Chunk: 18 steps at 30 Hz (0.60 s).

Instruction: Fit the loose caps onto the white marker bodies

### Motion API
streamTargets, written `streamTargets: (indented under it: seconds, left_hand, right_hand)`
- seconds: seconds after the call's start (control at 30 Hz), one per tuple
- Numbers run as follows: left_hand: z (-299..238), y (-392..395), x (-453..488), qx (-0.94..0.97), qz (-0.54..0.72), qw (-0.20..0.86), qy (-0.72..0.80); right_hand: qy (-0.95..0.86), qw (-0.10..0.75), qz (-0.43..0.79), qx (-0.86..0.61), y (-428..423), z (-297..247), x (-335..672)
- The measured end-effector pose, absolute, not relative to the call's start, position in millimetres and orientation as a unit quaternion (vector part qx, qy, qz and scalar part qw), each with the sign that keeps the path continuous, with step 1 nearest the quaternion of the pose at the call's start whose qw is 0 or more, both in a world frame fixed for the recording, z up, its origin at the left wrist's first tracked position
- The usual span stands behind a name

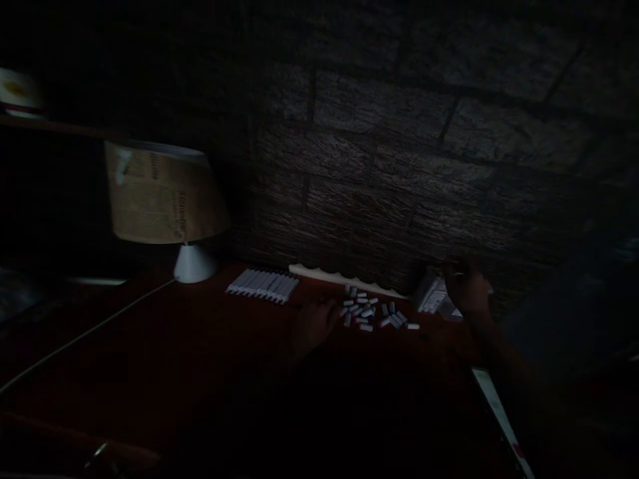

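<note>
The short white cylinders (368,311), some with coloured ends, lie scattered on the dark red surface (150,346), between my two hands and just in front of the pale scalloped strip (339,278) at the foot of the wall (339,140). My left hand (315,324) is at the left edge of the scatter, fingers partly bent; I can't tell whether they touch a piece. My right hand (466,286) is bent inward by the clear box (429,293), and whether it grips anything is lost in the gloom.

The pieces look round, so I judge that a careless brush of my left fingers could set some rolling, towards the strip or back at me. Catching the box with my right wrist might shift it, and in this poor light I could easily misjudge a pinch.

The cylinders lie on their sides or nearly so, long axes mixed: some point towards the wall, others lie crosswise, like the one farthest right. The white pens (263,285), left of my left hand, lie parallel, their long axes running away from me and slightly rightward
</note>
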<state>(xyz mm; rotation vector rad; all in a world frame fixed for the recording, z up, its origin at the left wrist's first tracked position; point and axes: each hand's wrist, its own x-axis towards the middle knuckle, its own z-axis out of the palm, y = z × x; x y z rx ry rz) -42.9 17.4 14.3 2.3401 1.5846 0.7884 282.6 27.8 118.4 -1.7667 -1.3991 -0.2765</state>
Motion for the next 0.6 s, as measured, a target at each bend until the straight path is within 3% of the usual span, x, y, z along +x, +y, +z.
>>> streamTargets:
  seconds: [0.07, 0.3, 0.47, 0.6]
  left_hand:
    - [14.5, 30.7, -60.5, 0.758, 0.268, 0.072, 0.590]
    - [11.2, 54.5, -98.6, 0.689, 0.212, 0.050, 0.692]
    - [14.8, 45.4, -78.6, 0.713, 0.196, 0.115, 0.663]
    - [15.4, 38.4, -66.6, 0.745, 0.187, 0.228, 0.599]
  right_hand:
    - [-0.582, 0.468, -0.065, -0.662, 12.2, 93.6, 262.0]
    - [-0.679, 0.423, 0.092, -0.593, -32.4, 8.4, 188.1]
    - [-0.726, 0.386, 0.064, -0.565, -24.8, -2.7, 183.8]
    - [-0.765, 0.310, 0.080, -0.559, -12.5, -6.3, 184.4]
